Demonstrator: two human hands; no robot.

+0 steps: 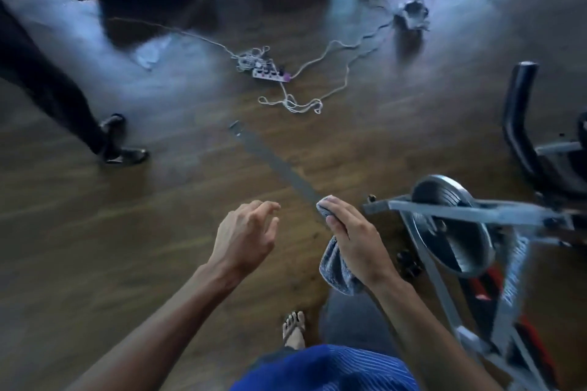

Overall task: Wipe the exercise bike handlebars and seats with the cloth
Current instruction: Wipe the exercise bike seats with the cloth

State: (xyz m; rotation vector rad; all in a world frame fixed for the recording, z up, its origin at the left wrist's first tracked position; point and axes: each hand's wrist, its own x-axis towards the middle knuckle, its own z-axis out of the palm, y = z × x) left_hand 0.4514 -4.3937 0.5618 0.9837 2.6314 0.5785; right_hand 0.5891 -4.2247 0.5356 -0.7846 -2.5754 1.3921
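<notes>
Gripped cloth (337,267) runs lengthwise along right hand (355,238).

The grey towelling cloth (336,270) bunched in the right hand (355,241) looks soft, nubby and matt. Around the left hand (244,232), the brown wood-plank floor (127,247) is smooth with a satin sheen, glaring pale farther ahead. A flat grey strip (286,168) ahead of the right hand lies dull on the floor. To the right of that hand, the exercise bike's grey painted metal frame (444,209) is semi-matt, its dark metal flywheel (438,190) is shiny, and its curved black handlebar (517,124) is glossy.
</notes>
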